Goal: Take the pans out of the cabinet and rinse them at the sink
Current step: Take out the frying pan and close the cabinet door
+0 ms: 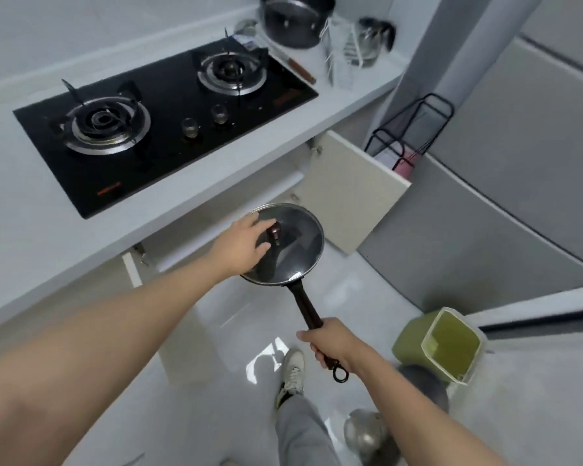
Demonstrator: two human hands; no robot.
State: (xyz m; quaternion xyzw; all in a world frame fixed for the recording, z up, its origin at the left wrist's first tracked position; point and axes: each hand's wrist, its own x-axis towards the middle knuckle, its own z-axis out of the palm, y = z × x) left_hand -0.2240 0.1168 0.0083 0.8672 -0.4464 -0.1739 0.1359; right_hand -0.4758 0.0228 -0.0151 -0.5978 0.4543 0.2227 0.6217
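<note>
Plainly the frying pan is out of the open cabinet and held in the air below the counter edge, right of the hob. The right hand is wrapped round the near end of its long handle; the left hand lies on the glass lid, fingers spread beside the knob, not gripping it. Tilt the pan and that loose lid could slide off and shatter on the floor.

Glossy white floor, white counter with black hob, green bin, grey fridge.
</note>
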